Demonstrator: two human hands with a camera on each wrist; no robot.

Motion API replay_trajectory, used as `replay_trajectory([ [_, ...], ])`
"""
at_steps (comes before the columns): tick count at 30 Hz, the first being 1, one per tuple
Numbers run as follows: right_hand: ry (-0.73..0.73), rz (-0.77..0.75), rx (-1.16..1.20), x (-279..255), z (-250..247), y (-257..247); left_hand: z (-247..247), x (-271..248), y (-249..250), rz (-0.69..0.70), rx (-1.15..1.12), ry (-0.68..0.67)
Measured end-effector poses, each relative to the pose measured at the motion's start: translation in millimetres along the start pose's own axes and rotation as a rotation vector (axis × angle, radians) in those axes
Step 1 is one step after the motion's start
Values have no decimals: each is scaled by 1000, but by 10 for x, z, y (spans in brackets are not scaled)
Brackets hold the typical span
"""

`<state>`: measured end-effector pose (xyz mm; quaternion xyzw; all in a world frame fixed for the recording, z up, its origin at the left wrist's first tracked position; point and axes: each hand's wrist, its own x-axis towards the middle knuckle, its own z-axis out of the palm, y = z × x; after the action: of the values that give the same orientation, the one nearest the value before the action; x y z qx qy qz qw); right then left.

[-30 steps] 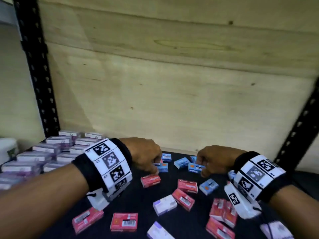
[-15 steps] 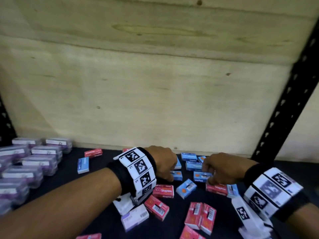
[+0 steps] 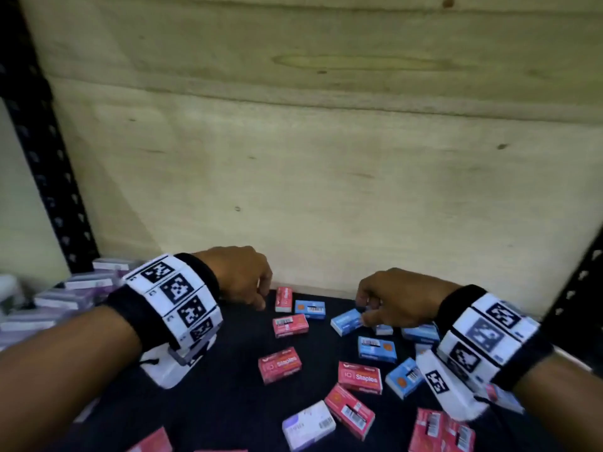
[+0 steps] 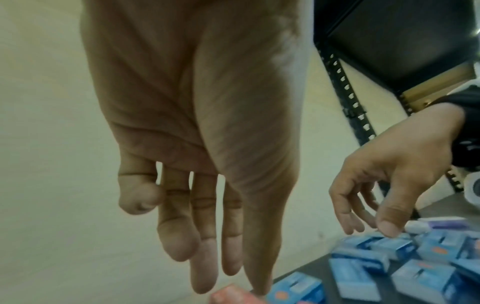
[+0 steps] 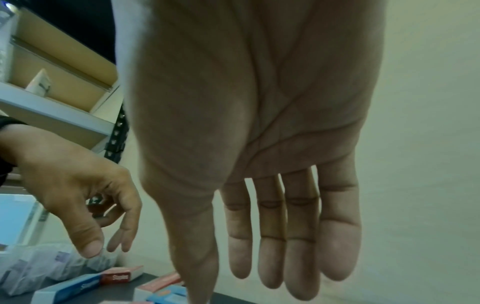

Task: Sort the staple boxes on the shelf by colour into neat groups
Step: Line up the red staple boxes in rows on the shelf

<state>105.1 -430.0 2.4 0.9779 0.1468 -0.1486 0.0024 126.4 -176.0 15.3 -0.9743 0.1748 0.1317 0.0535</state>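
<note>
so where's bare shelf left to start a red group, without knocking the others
The clearest bare patch of the black shelf lies between the left hand and the red boxes at centre. The purple boxes fill the far left. It is crowded around the right hand, among the blue boxes.

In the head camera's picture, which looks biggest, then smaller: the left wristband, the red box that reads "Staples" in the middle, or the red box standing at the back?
1. Left wristband; it is also nearest the camera.
2. Red "Staples" box.
3. Red box at the back, farthest away.
</note>
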Motion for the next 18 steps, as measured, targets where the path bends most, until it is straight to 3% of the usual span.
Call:
replay_trajectory([
  [7,-1,-51,-41,556,-31,-460,194,-82,-456,-173,50,-91],
  [18,-117,-21,-106,850,20,-609,288,-11,-476,-222,35,-144],
])
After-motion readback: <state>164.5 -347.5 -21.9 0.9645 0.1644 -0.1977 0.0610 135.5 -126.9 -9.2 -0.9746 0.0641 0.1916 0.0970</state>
